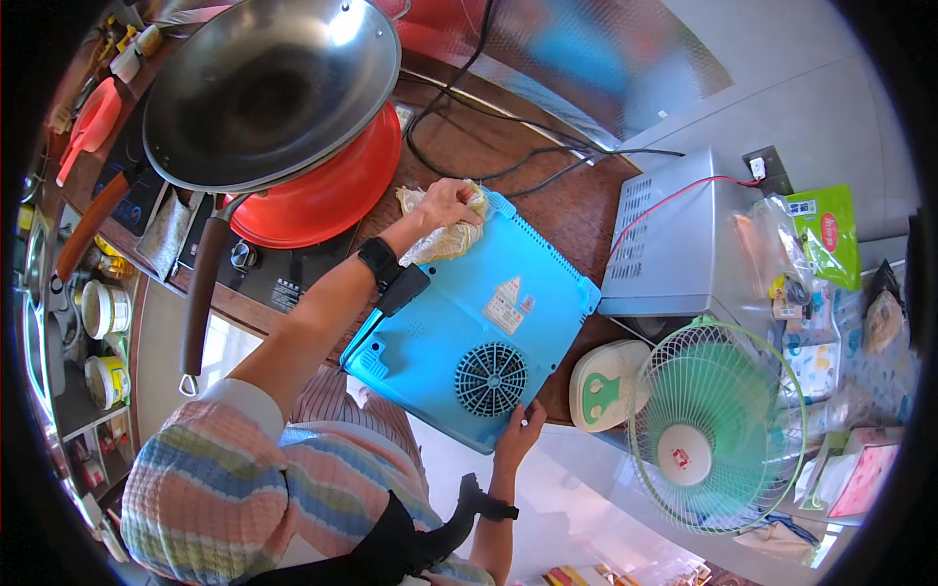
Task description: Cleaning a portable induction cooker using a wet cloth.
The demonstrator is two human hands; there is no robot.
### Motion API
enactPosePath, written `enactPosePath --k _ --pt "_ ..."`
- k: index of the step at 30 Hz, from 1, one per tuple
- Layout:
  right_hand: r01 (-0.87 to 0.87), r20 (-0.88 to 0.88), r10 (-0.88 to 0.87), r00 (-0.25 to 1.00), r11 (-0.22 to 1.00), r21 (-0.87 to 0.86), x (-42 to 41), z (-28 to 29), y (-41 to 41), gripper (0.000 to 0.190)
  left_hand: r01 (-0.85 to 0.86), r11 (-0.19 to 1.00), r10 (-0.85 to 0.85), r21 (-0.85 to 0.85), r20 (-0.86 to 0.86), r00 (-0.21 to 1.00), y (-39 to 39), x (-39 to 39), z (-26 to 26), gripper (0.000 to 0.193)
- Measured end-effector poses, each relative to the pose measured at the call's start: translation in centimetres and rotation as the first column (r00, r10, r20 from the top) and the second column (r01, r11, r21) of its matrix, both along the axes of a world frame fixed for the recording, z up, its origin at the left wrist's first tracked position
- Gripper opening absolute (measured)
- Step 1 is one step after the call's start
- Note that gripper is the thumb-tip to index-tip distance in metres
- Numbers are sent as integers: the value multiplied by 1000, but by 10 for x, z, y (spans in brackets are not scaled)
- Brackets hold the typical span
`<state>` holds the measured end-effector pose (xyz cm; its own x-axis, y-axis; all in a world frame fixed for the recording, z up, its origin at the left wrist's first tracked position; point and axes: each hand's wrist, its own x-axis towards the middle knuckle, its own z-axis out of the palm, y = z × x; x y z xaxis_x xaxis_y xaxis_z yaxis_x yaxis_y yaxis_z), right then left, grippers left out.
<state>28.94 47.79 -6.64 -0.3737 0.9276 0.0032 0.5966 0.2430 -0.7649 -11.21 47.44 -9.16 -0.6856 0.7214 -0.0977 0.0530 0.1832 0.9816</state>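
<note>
A portable induction cooker (440,329) lies before me with its blue plastic underside up. A round fan grille (491,379) and paper labels (506,304) show on it. My left hand (448,205) bunches a crumpled, pale yellowish cloth (443,238) against the cooker's far left corner. That wrist wears a black watch and a black device with a cable. My right hand (522,432) grips the cooker's near edge just below the grille, thumb and fingers around the rim. The near part of the cooker juts past the counter's front edge.
A wok (271,95) sits over a red basin (330,183) on the black cooktop (256,275), its handle projecting toward me. Black cords (440,102) loop behind the cooker. To the right are a silver oven-like appliance (659,242), a kitchen scale (604,384) and a green fan (718,425).
</note>
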Motion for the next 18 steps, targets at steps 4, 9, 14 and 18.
enactPosePath --k 4,9,14,18 --pt "-5 -18 6 1000 1000 21 -1 1 -2 29 -22 998 14 57 137 990 -7 -5 -23 16" --pt "-10 -6 10 1000 998 55 -2 -4 2 28 -286 958 281 15 151 948 -10 -9 -52 17" --pt "-26 17 25 1000 996 89 3 -9 3 28 -253 924 111 288 432 895 -20 7 -28 25" --pt "-13 7 12 1000 994 105 8 -14 5 28 103 971 23 217 -511 859 -29 41 22 24"
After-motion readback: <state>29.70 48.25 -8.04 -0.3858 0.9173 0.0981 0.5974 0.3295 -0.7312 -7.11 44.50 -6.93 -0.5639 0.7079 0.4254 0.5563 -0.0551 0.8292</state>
